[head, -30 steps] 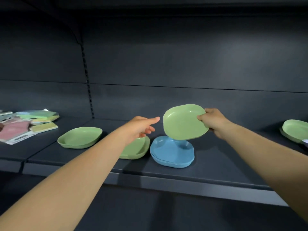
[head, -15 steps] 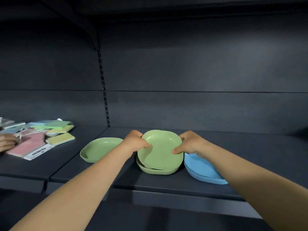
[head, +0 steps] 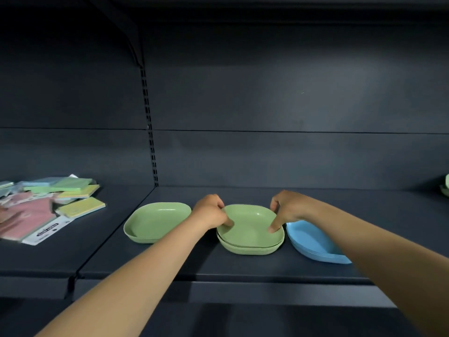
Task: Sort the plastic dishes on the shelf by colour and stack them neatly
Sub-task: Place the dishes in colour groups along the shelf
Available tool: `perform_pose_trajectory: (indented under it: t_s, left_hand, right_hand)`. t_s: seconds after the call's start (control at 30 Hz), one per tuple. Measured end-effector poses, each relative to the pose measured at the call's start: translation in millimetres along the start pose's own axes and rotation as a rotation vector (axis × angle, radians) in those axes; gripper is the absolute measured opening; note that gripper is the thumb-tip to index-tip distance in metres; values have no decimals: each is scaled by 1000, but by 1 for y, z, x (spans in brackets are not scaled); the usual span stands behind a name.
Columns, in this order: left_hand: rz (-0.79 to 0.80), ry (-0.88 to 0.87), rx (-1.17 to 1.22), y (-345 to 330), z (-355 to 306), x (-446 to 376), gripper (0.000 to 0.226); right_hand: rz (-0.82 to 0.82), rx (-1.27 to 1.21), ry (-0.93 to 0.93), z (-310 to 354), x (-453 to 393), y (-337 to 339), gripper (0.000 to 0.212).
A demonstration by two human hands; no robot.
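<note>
A small stack of green dishes [head: 250, 235] sits mid-shelf, its top dish lying flat in the one below. My left hand [head: 211, 211] grips that top dish at its left rim, fingers curled into it. My right hand [head: 286, 207] holds the right rim, one fingertip pressing inside. A single green dish [head: 155, 221] lies to the left, apart from the stack. Just right of the stack is a pile of blue dishes [head: 313, 242], partly hidden by my right forearm.
The dark shelf [head: 243, 271] has a front lip below the dishes. Packs of coloured sponges and cloths [head: 48, 207] lie on the neighbouring shelf at left. Another green dish [head: 445, 188] peeks in at the far right edge. A slotted upright [head: 149, 132] divides the back panels.
My right hand carried the green dish down from the air onto the green dish on the shelf. My left hand joined at its left rim, and the dish has settled flat.
</note>
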State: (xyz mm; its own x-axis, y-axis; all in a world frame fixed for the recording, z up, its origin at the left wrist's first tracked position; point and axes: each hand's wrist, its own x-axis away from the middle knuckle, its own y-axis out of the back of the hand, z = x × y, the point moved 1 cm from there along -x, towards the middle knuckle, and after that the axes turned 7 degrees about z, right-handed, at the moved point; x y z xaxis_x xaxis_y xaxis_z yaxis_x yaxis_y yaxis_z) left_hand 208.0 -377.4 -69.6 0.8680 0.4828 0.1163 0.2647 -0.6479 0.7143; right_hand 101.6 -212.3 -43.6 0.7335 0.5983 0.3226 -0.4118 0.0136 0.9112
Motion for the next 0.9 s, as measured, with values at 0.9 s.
perform_pose_trajectory:
  t_s: [0.9]
  left_hand:
    - [-339, 93, 499, 102, 142, -10, 37]
  right_hand:
    - [-173, -959, 179, 156, -70, -80, 21]
